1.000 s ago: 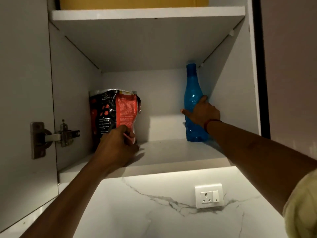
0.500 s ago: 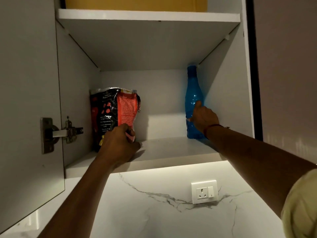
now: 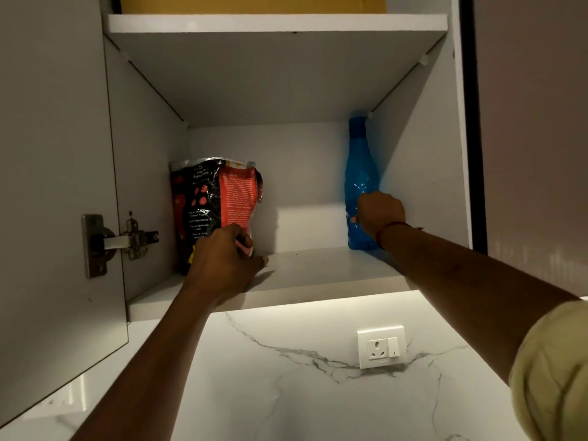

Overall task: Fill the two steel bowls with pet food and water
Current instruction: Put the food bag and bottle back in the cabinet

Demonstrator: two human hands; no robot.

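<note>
The right hand (image 3: 380, 213) has closed round the blue bottle (image 3: 361, 167) since a moment ago.
Its fingers curl about the lower half; the left hand (image 3: 222, 262) pinches the bottom corner of the food bag (image 3: 210, 198). Both stand upright on the cupboard shelf (image 3: 318, 265).

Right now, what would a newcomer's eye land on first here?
The blue bottle stands upright at the right rear of the lower shelf, gripped low by the right hand. At the left, the left hand holds the bottom of the black-and-red pet food bag. Below, a white socket sits on the marbled wall.
</note>
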